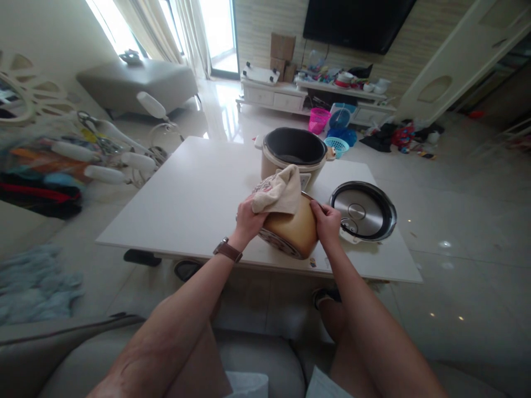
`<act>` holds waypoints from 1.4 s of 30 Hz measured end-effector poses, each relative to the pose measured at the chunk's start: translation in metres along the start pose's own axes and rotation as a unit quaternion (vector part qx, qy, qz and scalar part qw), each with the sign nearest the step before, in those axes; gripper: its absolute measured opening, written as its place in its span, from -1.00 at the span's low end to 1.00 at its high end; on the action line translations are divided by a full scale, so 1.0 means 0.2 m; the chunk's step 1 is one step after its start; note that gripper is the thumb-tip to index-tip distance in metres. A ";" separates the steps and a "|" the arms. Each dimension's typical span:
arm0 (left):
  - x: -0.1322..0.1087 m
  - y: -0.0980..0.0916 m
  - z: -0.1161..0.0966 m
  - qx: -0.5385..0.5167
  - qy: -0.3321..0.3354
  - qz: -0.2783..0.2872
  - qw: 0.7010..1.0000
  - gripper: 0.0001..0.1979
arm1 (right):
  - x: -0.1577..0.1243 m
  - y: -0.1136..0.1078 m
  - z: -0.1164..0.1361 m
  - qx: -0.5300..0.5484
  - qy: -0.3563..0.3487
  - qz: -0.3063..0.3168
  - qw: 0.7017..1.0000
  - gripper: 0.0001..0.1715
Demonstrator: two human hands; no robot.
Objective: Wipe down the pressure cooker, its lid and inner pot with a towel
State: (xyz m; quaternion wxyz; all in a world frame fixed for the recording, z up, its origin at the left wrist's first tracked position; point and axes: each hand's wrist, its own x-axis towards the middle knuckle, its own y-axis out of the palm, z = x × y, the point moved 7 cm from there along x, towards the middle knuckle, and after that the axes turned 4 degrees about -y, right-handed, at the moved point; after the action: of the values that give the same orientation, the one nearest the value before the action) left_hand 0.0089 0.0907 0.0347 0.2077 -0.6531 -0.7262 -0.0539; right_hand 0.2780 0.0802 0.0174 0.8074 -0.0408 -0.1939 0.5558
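Observation:
A gold-coloured inner pot point(296, 229) is held tilted on its side above the front edge of the white table, its ringed base turned toward me. My left hand point(249, 218) is closed on a beige cloth point(282, 190), which drapes over the pot's left and upper side. On the other side, my right hand point(326, 221) grips the pot near its rim, thumb against the outer wall. Just behind stands the cooker body point(269, 160), upright with a dark, open cavity. The cooker lid point(365, 213) lies inner side up to the right.
The white table point(178, 199) reaches out to my left. Beyond it are a pink basket point(318, 120), a light-blue basket point(337, 146) and a cluttered TV cabinet point(286, 99). A lamp with several white shades point(139, 161) stands off the table's left edge.

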 end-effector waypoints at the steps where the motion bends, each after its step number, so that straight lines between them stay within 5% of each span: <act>1: 0.01 -0.01 0.05 -0.028 -0.051 -0.022 0.998 -0.60 | 0.00 0.00 -0.01 0.006 -0.002 -0.002 1.000 -0.26; 5: 0.01 -0.04 0.25 -0.114 -0.229 -0.102 0.961 -0.59 | 0.01 -0.01 -0.06 0.034 -0.006 -0.007 0.999 -0.26; 8: -0.04 -0.04 0.40 -0.161 -0.370 -0.144 0.904 -0.59 | 0.03 -0.02 -0.09 0.043 -0.004 0.009 0.999 -0.28; 11: -0.07 -0.03 0.45 -0.191 -0.417 -0.159 0.874 -0.58 | 0.05 -0.02 -0.08 0.040 -0.009 0.024 0.999 -0.32; 16: -0.01 -0.08 0.29 -0.108 -0.253 -0.162 0.948 -0.59 | 0.04 -0.02 -0.03 0.060 -0.015 0.010 0.998 -0.32; 19: 0.00 -0.07 0.09 -0.026 -0.088 -0.083 0.992 -0.60 | 0.03 -0.01 -0.04 0.050 0.007 0.005 0.999 -0.26; 23: -0.06 0.02 -0.12 0.063 0.111 0.092 0.988 -0.61 | 0.01 0.02 -0.08 0.065 0.038 0.008 0.997 -0.22; 26: -0.09 0.02 -0.17 0.062 0.147 0.094 0.983 -0.59 | 0.01 0.02 -0.09 0.078 0.041 0.005 0.996 -0.19; 30: -0.05 0.00 -0.11 0.023 0.046 0.042 0.998 -0.59 | 0.01 0.02 -0.11 0.077 0.040 -0.004 0.996 -0.17; 34: 0.00 -0.04 0.08 -0.057 -0.106 -0.053 0.991 -0.64 | 0.00 0.02 -0.12 0.075 0.036 -0.019 0.996 -0.14; 36: 0.01 -0.06 0.23 -0.102 -0.198 -0.116 0.968 -0.64 | -0.01 0.01 -0.13 0.072 0.039 -0.028 0.996 -0.14; 39: -0.06 -0.07 0.47 -0.150 -0.386 -0.181 0.892 -0.62 | 0.00 0.01 -0.15 0.068 0.041 -0.028 0.996 -0.14; 42: -0.10 -0.05 0.56 -0.166 -0.453 -0.191 0.855 -0.60 | 0.02 0.01 -0.15 0.056 0.036 -0.016 0.998 -0.17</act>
State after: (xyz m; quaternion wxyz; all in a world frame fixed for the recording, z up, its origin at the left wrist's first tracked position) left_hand -0.0261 0.1090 -0.0729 -0.2706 -0.4783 -0.8306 0.0895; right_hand 0.2874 0.0887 -0.0091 0.8238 -0.0122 -0.1335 0.5508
